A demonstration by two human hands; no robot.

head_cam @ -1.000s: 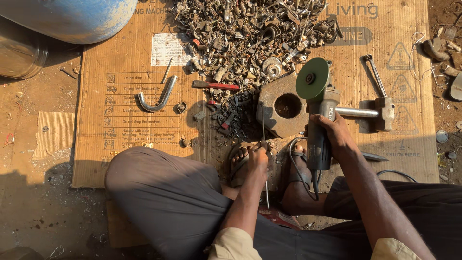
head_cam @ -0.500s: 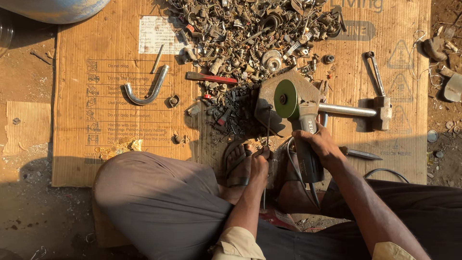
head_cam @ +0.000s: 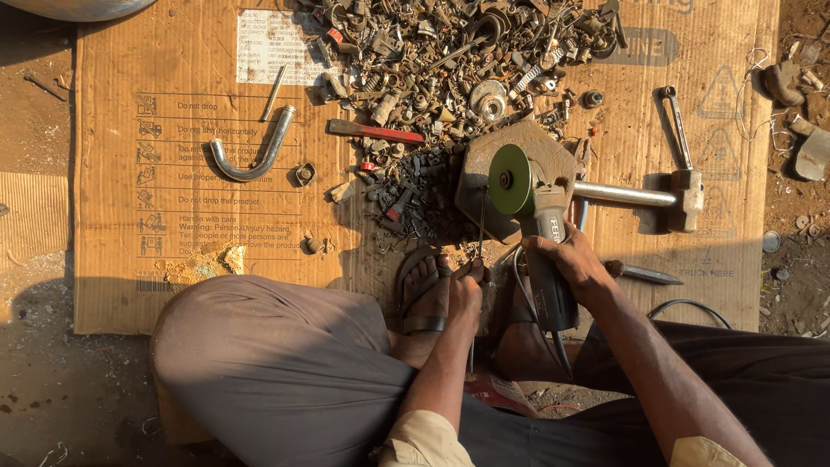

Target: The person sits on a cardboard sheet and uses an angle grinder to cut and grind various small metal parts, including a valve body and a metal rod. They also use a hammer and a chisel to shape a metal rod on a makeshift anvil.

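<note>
A: Starting at the left of the frame — a bent J-shaped pipe (head_cam: 257, 154) lies on the cardboard sheet (head_cam: 121, 259), with a red-handled tool (head_cam: 374, 132) just right of it and the scrap metal heap (head_cam: 450, 52) spilling across the top centre.

B: And down at lower centre, the left hand (head_cam: 464, 290) is pinched shut on a thin metal rod (head_cam: 481, 227), right above the sandalled foot (head_cam: 425, 298).

A: That rod looks light and stiff but springy to me — best gripped low and braced, as it is now.

B: Just right of centre, the angle grinder (head_cam: 540, 238) — green disc up against the flat metal block (head_cam: 519, 177). The right hand (head_cam: 571, 264) is wrapped tight around its body.

A: Heavy, I'd judge, and prone to kick. The barrel is the place to hold it, well back from the disc.

B: Further right, a long-handled hammer (head_cam: 644, 195) lies across the cardboard, a chisel (head_cam: 644, 275) below it.

A: Compared with a second ago? The grinder has come down and left — its disc sat up beyond the block's hole, now it covers the block's middle. The grips look unchanged.
</note>
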